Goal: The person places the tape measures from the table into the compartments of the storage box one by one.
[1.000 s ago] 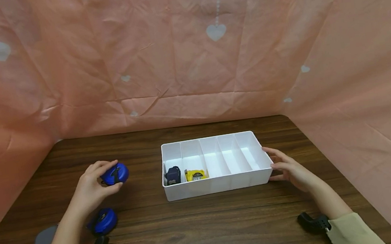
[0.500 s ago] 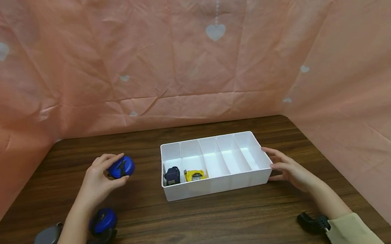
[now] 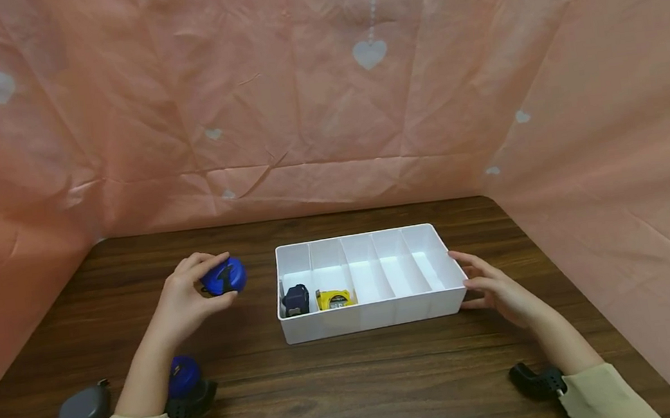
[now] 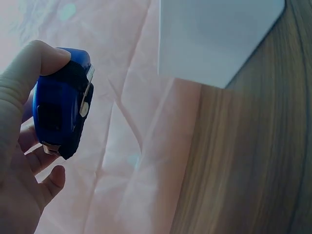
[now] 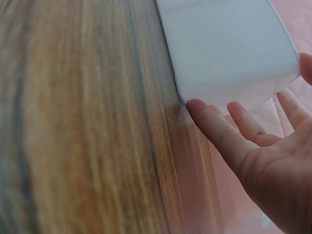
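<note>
My left hand (image 3: pixel 183 301) pinches a blue tape measure (image 3: pixel 224 277) between thumb and fingers, raised left of the white divided box (image 3: pixel 373 317). In the left wrist view, the blue tape measure shows its black grip and metal belt clip. Inside the box, a dark navy tape measure (image 3: pixel 297 300) stands in the leftmost compartment and a yellow tape measure (image 3: pixel 335 299) lies in the one beside it. With fingers spread and mostly straight, my right hand (image 3: pixel 499 292) touches the right end of the box; the right wrist view shows fingertips along that end wall (image 5: pixel 234 53).
Another blue round tape measure (image 3: pixel 183 375) lies on the table under my left forearm, partly hidden by it and the black wrist strap (image 3: pixel 192 402). Farther left is a grey rounded object (image 3: pixel 84 410) with a small dark tab. Pink cloth (image 3: pixel 297 102) hangs behind the wooden table (image 3: pixel 357 387).
My left hand has carried the blue tape measure rightward and slightly away, closer to the box. The grey object is now uncovered by the forearm. My right hand and the box stay put.
</note>
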Motion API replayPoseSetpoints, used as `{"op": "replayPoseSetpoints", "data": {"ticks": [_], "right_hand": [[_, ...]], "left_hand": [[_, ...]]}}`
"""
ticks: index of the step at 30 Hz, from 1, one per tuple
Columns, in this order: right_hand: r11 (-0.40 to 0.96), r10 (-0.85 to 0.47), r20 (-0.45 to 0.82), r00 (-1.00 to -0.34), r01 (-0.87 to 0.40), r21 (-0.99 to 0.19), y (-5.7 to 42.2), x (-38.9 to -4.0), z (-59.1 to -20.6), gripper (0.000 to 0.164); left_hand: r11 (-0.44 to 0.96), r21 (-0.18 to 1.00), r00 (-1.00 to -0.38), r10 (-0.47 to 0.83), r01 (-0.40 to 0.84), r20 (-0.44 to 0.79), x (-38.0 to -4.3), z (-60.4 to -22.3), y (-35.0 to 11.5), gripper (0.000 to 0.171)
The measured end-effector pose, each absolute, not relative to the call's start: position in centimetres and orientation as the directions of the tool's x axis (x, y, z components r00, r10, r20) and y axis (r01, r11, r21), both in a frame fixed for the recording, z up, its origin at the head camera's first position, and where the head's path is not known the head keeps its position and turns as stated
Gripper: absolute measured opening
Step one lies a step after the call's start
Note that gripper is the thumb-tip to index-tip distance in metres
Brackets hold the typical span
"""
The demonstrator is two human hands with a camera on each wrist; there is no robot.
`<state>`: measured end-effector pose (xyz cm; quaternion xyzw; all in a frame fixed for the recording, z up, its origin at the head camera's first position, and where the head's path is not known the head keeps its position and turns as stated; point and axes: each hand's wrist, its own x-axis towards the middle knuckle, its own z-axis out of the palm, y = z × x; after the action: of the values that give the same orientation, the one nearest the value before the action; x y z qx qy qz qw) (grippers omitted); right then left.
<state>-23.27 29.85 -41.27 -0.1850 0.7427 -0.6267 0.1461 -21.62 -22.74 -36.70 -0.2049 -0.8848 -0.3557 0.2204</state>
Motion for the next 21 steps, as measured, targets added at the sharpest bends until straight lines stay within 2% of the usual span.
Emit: {"op": "replayPoseSetpoints", "data": {"ticks": [21], "right_hand": [[0.153,-0.458,0.010,-0.889,-0.090,-0.984,29.8,-23.2,-41.2,0.057]], "left_hand": [[0.594,0.591,-0.818,0.224,0.545,0.529,-22.2,-35.4,-20.0,0.060]]}}
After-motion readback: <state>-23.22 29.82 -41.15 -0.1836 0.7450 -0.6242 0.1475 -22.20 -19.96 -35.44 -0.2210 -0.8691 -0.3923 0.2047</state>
